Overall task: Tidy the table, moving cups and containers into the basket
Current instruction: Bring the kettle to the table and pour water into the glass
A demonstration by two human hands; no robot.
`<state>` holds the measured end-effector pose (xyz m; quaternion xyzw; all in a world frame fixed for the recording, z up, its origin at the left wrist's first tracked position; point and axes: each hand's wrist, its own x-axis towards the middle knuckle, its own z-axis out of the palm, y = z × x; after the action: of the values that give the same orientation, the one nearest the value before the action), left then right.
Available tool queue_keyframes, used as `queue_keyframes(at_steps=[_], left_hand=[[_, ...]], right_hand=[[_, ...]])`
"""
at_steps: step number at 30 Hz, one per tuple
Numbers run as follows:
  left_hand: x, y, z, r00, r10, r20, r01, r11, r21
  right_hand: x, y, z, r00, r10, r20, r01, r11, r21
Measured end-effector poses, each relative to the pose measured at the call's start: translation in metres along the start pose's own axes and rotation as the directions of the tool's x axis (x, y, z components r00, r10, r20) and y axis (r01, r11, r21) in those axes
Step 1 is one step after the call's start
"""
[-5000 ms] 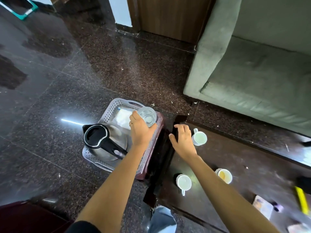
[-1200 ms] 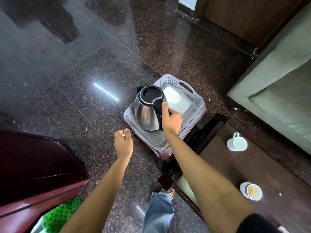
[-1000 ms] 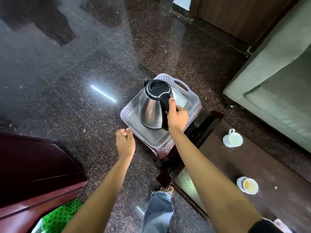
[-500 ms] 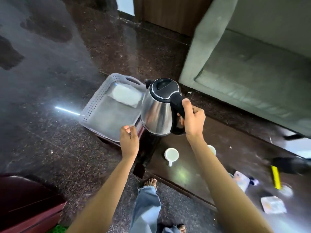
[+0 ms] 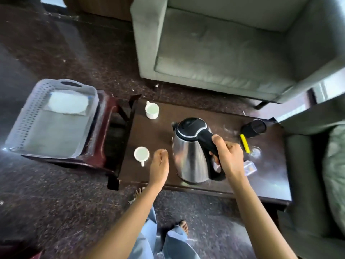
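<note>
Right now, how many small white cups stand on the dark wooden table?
2: one small white cup at the far left corner, the other white cup nearer, beside the left hand. The steel kettle may hide more.

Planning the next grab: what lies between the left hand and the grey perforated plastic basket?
Head view: a small white handled cup on the dark wooden table.

free: table (image 5: 141,131) strip btwn far cup (image 5: 152,110) & near cup (image 5: 141,153) | blocked: kettle (image 5: 190,156) mid-table; black cup (image 5: 253,128), yellow stick (image 5: 244,143) rt
</note>
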<state>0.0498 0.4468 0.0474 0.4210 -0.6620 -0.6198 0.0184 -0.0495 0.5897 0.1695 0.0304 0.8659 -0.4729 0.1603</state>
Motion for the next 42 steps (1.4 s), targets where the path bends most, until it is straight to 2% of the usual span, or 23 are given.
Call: queue_keyframes(at_steps=[5, 8, 13, 21, 27, 34, 42], left_hand=[[-0.029, -0.016, 0.061, 0.968, -0.150, 0.202, 0.166, 0.984, -0.066], [-0.042, -0.027, 0.083, 0.927, -0.224, 0.301, 0.268, 0.957, -0.114], [-0.052, -0.065, 0.114, 0.846, -0.305, 0.438, 0.384, 0.918, -0.101], [-0.068, -0.058, 0.128, 0.781, -0.455, 0.427, 0.547, 0.828, -0.119], [-0.066, -0.052, 0.134, 0.720, -0.550, 0.423, 0.646, 0.753, -0.122], [-0.068, -0.054, 0.146, 0.645, -0.609, 0.461, 0.726, 0.676, -0.123], [-0.070, -0.046, 0.152, 0.613, -0.648, 0.452, 0.771, 0.617, -0.160]], right_hand=[[-0.019, 0.047, -0.046, 0.990, 0.120, -0.071, -0.121, 0.993, -0.011], [-0.029, 0.071, -0.061, 0.980, 0.176, -0.093, -0.180, 0.983, -0.029], [-0.037, 0.097, -0.074, 0.964, 0.255, -0.071, -0.257, 0.966, -0.010], [-0.030, 0.121, -0.075, 0.955, 0.292, 0.053, -0.287, 0.955, -0.077], [-0.021, 0.117, -0.076, 0.938, 0.299, 0.177, -0.260, 0.942, -0.212], [-0.011, 0.104, -0.075, 0.926, 0.320, 0.201, -0.264, 0.929, -0.259], [-0.003, 0.091, -0.078, 0.912, 0.349, 0.216, -0.292, 0.921, -0.258]])
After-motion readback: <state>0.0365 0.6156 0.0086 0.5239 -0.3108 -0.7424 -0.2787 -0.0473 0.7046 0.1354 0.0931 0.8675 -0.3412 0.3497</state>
